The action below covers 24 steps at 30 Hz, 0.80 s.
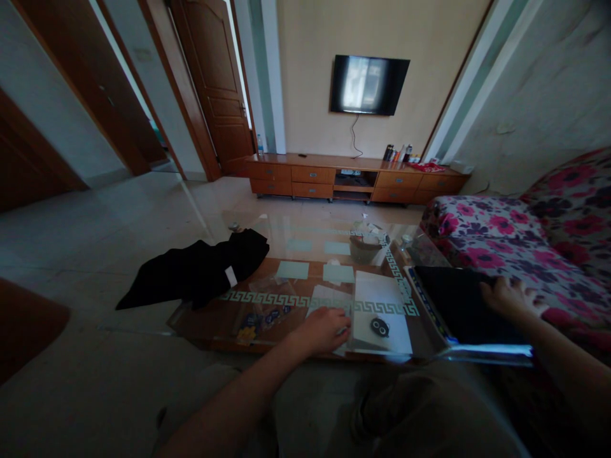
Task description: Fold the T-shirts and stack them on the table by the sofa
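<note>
We see the left hand [329, 329] low over the near middle of the glass worktop [281, 299], its fingers bent and turned down; we cannot tell whether it has hold of anything. The right hand [513, 297] lies at the right side of a dark folder [458, 299], its fingers partly open and the thumb side against the dark top; we cannot tell whether it grips the edge. The folder lies at the near right of the worktop, beside the flowered sofa [491, 251], with pale layers showing along its near edge. Between our hands we see a white sheet [379, 289] and, over its near part, a round black piece [380, 327] with two pale rings, just right of the left hand. Because the glass is see-through, we cannot tell whether the sheet is on or under it. At the left of the worktop lies a black garment [205, 267] with a white tag [231, 276]. Toward the far right stands a bowl [367, 251], and a screen [370, 86] hangs on the far wall above a low wooden cabinet [312, 181].
</note>
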### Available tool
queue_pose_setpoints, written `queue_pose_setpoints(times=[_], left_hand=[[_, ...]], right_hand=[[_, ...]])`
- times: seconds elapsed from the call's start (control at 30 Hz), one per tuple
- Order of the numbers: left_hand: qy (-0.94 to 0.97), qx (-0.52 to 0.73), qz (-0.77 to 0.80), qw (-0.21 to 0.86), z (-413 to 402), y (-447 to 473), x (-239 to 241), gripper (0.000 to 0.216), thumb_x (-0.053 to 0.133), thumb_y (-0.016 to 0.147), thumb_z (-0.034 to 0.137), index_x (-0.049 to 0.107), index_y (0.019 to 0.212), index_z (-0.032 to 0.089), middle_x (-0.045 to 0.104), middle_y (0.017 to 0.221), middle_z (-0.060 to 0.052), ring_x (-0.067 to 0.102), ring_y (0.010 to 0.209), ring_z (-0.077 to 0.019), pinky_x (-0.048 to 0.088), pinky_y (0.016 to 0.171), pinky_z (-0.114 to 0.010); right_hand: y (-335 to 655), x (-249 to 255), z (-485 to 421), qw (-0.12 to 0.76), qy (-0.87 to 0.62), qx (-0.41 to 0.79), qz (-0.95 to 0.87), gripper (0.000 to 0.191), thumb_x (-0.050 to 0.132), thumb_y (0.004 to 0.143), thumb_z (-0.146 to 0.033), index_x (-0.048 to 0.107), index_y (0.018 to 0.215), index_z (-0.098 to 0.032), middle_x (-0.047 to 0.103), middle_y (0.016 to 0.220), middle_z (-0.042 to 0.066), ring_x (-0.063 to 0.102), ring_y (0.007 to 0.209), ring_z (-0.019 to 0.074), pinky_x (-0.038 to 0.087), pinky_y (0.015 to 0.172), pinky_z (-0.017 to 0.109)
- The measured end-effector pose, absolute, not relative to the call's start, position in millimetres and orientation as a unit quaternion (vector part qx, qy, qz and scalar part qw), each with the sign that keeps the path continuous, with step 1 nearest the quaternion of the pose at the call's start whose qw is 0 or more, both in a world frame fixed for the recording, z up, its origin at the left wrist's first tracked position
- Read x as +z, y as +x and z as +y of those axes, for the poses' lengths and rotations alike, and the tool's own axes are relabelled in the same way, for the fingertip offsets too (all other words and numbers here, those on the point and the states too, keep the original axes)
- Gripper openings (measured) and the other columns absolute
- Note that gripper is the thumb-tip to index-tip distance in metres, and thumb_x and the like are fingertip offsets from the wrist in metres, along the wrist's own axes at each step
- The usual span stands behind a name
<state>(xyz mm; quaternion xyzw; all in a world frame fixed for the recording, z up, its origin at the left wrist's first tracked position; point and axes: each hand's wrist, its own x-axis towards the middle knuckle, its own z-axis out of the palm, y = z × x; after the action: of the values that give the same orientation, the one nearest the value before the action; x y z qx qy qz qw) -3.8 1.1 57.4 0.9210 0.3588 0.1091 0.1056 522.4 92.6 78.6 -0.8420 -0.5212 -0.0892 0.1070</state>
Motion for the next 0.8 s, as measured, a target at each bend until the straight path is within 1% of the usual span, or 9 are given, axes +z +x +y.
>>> queue_pose_setpoints(times=[0.07,0.13,0.23,0.33,0.4,0.53,0.6,0.7,0.8], left_hand=[[0.888,0.138,0.432,0.075,20,-19,64,0.022,0.048,0.098,0.031,0.067,0.101,0.022,0.068,0.103,-0.005,0.064,0.093,-0.0192,0.048,0.084,-0.030],[0.843,0.158,0.512,0.042,38,-38,68,0.022,0.048,0.098,0.029,0.068,0.102,0.022,0.067,0.105,-0.006,0.063,0.098,-0.0205,0.046,0.089,-0.032],[0.753,0.194,0.629,-0.012,63,-74,71,0.020,0.050,0.095,0.026,0.070,0.100,0.021,0.065,0.107,-0.009,0.058,0.106,-0.0246,0.044,0.094,-0.036],[0.616,0.241,0.748,-0.057,81,-117,73,0.027,0.048,0.094,0.024,0.069,0.110,0.019,0.063,0.112,-0.012,0.056,0.106,-0.0272,0.045,0.092,-0.039],[0.526,0.255,0.807,-0.084,87,-149,72,0.033,0.051,0.091,0.025,0.064,0.121,0.019,0.060,0.119,-0.014,0.054,0.109,-0.0307,0.046,0.088,-0.040],[0.426,0.250,0.856,-0.153,81,-212,54,0.054,0.057,0.087,0.027,0.051,0.140,0.018,0.048,0.140,-0.019,0.043,0.126,-0.0386,0.042,0.095,-0.051],[0.408,0.240,0.870,-0.134,75,-235,43,0.051,0.055,0.090,0.032,0.053,0.138,0.018,0.049,0.140,-0.020,0.043,0.126,-0.0397,0.039,0.096,-0.055],[0.405,0.256,0.872,-0.099,71,-251,31,0.043,0.054,0.091,0.035,0.061,0.132,0.020,0.054,0.135,-0.017,0.047,0.121,-0.0379,0.041,0.095,-0.053],[0.386,0.315,0.862,-0.092,76,-253,32,0.039,0.054,0.092,0.035,0.066,0.126,0.021,0.058,0.129,-0.016,0.050,0.118,-0.0371,0.043,0.093,-0.051]], right_hand=[[488,76,104,0.104,-0.843,-0.069,-0.524,0.053,0.041,0.093,-0.057,0.055,0.129,-0.021,0.043,0.139,0.032,0.038,0.134,0.0507,0.030,0.095,0.070],[446,76,114,0.095,-0.805,-0.031,-0.585,0.058,0.043,0.092,-0.059,0.049,0.138,-0.024,0.042,0.145,0.027,0.038,0.133,0.0490,0.032,0.098,0.069],[378,76,119,0.086,-0.761,0.035,-0.642,0.059,0.044,0.093,-0.060,0.047,0.140,-0.026,0.042,0.146,0.020,0.040,0.132,0.0438,0.034,0.100,0.066],[320,69,111,0.125,-0.710,0.067,-0.690,0.052,0.045,0.095,-0.056,0.049,0.138,-0.028,0.044,0.146,0.015,0.041,0.132,0.0390,0.037,0.101,0.062],[291,57,102,0.159,-0.688,0.084,-0.703,0.049,0.045,0.096,-0.052,0.051,0.137,-0.027,0.046,0.146,0.014,0.041,0.132,0.0367,0.037,0.103,0.058],[267,31,87,0.165,-0.656,0.122,-0.726,0.050,0.048,0.096,-0.048,0.051,0.138,-0.023,0.049,0.143,0.015,0.045,0.129,0.0360,0.038,0.102,0.054],[269,24,86,0.154,-0.642,0.146,-0.737,0.049,0.050,0.096,-0.047,0.052,0.138,-0.021,0.052,0.140,0.016,0.047,0.128,0.0347,0.038,0.102,0.051],[276,20,92,0.150,-0.636,0.162,-0.739,0.047,0.050,0.096,-0.044,0.054,0.136,-0.020,0.055,0.136,0.016,0.049,0.127,0.0323,0.037,0.104,0.047],[281,18,98,0.141,-0.633,0.170,-0.742,0.045,0.052,0.096,-0.042,0.056,0.135,-0.020,0.057,0.134,0.015,0.051,0.126,0.0311,0.037,0.104,0.045]])
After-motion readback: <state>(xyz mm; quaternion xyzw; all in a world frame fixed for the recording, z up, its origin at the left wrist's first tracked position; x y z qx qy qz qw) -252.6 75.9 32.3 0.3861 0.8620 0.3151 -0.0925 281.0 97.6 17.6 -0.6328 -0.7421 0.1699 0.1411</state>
